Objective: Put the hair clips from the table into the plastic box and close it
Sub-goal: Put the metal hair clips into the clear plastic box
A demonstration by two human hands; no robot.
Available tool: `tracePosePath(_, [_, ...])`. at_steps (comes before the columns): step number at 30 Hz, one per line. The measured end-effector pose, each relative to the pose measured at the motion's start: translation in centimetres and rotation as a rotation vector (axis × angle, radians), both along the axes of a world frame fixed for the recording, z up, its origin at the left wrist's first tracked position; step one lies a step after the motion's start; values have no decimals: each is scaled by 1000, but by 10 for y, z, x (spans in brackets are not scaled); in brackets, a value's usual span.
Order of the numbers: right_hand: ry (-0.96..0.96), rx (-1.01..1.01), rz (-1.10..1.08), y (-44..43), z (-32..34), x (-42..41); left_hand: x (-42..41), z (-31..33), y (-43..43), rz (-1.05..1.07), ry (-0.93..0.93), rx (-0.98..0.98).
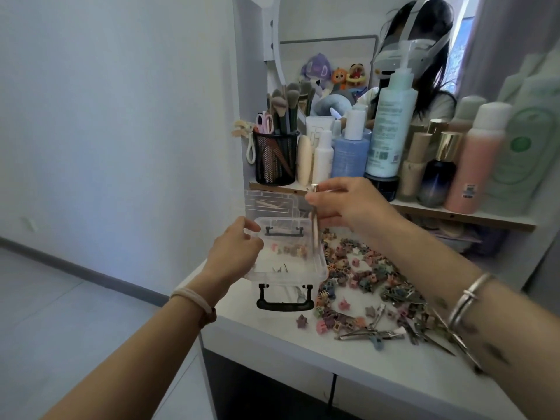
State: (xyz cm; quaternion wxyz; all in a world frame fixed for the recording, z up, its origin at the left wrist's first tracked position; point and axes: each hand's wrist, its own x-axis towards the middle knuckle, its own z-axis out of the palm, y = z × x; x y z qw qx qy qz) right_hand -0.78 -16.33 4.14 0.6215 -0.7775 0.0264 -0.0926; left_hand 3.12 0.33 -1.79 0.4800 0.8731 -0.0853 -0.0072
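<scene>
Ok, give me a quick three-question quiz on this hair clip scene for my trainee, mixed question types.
1. True or false: the plastic box lid is shut.
2. Which hand steadies the box?
A. left hand
B. right hand
3. Fill in: most hair clips lie on the ____.

Key: 1 false, the lid stands open. 2 A; the right hand holds a long clip over the box. 3 table; only a few are inside.
</scene>
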Motion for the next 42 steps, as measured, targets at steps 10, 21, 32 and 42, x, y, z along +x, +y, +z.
tracePosePath(10, [68,-439,23,-8,-11,-10,-3,0,-2,-3,90,-170])
tracePosePath(21, [258,-1141,279,-25,-66,-45,-9,2,-5,10,108,-217])
tracePosePath(32, [40,-741,-44,-27,-20,-25,-6,-1,-3,-1,92,-198])
tracePosePath(42, [195,-844,-310,-70,-33,-12,-1,-3,-10,3,78,-204])
